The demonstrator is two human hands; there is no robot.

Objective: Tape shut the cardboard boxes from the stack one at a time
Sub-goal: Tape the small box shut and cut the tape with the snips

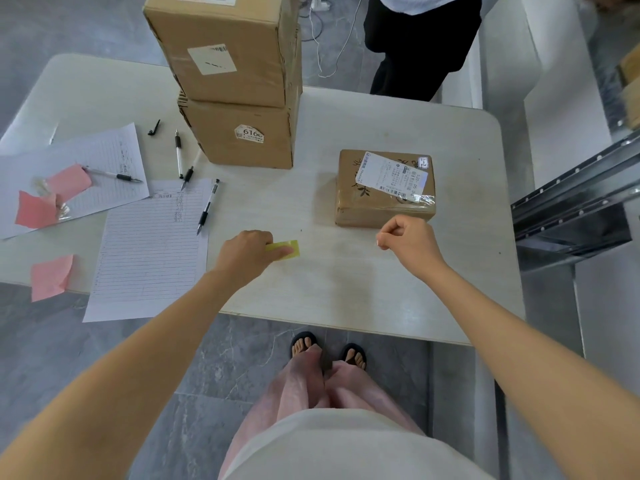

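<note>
We seem to be drawing out tape by the worktop's (346, 133) near edge. Our left hand (246, 254) has its fingers clamped on the yellowish tape roll (286, 249). Our right hand (408, 242) curls its fingers together, perhaps pinching a clear free end; we cannot tell. The two-box stack (239, 133) stands at the far edge, and next calls for bringing one box between our hands.

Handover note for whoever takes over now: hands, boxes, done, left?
Left hand grips the yellow translucent tape over the white table. Right hand curled in a pinch; nothing visible in it.
Stack of two brown cardboard boxes at the table's back; small flat brown parcel with white label apart, on the right, glossy tape on it.
Left: stacked boxes; their sealing can't be judged from here.
</note>
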